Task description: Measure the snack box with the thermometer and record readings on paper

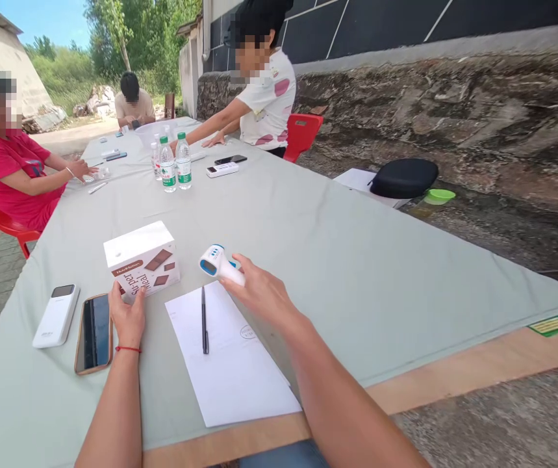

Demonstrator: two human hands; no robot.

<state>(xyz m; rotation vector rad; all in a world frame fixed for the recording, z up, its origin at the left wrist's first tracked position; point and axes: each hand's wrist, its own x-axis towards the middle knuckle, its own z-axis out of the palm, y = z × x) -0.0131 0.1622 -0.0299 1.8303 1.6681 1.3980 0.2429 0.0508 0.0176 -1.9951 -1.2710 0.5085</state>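
Note:
My right hand [259, 292] grips a white and blue handheld thermometer [216, 261], holding it just above the table beyond a white sheet of paper [232, 364]. A black pen [204, 320] lies on that sheet. My left hand [127, 315] rests against the near side of a white box [141, 257] with brown chocolate pictures; a red string circles its wrist. Left of that hand lie a smartphone [94, 332] in a tan case and a white power bank [57, 314].
The long table [337, 260] is covered in pale green cloth. Water bottles [174, 162] stand further up it, with a white device [221, 169] and phone [230, 159] nearby. Three other people sit around the far end. A black case [404, 177] lies on the right.

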